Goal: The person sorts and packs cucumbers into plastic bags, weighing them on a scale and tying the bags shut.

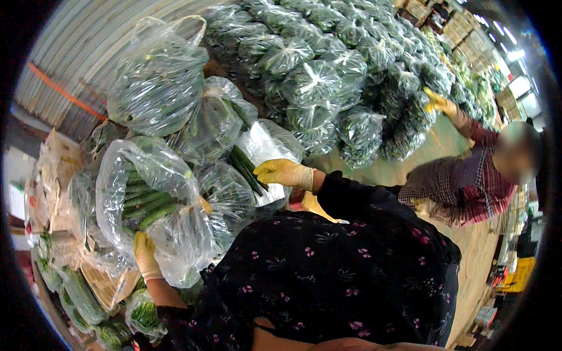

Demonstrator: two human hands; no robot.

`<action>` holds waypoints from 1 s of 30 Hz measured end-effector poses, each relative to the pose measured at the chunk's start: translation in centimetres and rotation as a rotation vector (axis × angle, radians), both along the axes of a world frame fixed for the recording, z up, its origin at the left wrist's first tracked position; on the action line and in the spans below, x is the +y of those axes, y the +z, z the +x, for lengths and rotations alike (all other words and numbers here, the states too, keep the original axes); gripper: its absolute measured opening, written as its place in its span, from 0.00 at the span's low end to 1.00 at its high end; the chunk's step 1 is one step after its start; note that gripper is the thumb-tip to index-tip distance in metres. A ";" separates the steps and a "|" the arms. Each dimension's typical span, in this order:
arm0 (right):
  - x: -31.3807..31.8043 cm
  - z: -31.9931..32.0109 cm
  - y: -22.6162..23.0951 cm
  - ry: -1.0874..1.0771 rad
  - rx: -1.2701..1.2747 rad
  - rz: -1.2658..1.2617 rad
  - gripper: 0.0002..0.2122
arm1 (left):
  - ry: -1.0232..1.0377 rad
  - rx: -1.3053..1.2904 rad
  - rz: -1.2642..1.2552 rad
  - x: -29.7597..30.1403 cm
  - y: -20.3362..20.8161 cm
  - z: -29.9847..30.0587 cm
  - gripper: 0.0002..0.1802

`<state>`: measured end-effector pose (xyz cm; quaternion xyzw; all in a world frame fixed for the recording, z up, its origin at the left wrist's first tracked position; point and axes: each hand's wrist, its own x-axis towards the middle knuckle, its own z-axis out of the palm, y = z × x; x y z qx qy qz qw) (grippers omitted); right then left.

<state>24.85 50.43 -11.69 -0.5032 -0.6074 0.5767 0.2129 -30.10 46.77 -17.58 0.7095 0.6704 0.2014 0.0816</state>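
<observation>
On the left side of the view, an open clear bag [106, 190] is seen with its mouth turned up, and long green cucumbers [143, 200] are already laid inside it, side by side. By the yellow-gloved left hand [146, 254], the lower side of this bag seems to be touched; whether the film is pinched between the fingers or only pressed cannot be told. By the right hand [287, 174], gloved in the same way, the near end of some darker cucumbers [243, 165] is reached, and these are lying against a white sheet [257, 142] to the right of the bag. The fingers are bent around, or just beside, this end — a firm grasp cannot be confirmed.

As for the progress, the packing may be judged as partly done. The open bag is filled in part, but it is not yet tied, and the darker cucumbers are outside it. Behind, a great number of filled bags [313, 82] is stacked in rows, with tops gathered, so a large part of the work seems completed — how much is left cannot be known. At the right, a co-worker [453, 181] is seen, with one arm [481, 134] held out to the stack.
</observation>
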 end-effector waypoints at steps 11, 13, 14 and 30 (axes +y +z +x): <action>-1.7 4.6 -5.7 0.007 -0.204 -0.012 0.19 | 0.686 -0.905 -0.043 7.8 -7.0 -1.9 0.14; -1.3 6.3 -8.8 0.046 -0.171 0.072 0.19 | 0.757 -0.950 -0.135 8.0 -7.5 -2.4 0.12; -0.9 7.2 -11.4 0.088 -0.092 0.131 0.19 | 0.798 -0.976 -0.167 8.0 -7.5 -2.9 0.12; 8.9 3.7 -11.0 0.217 -0.090 -0.146 0.21 | 0.734 -0.845 -0.145 2.4 1.9 13.0 0.33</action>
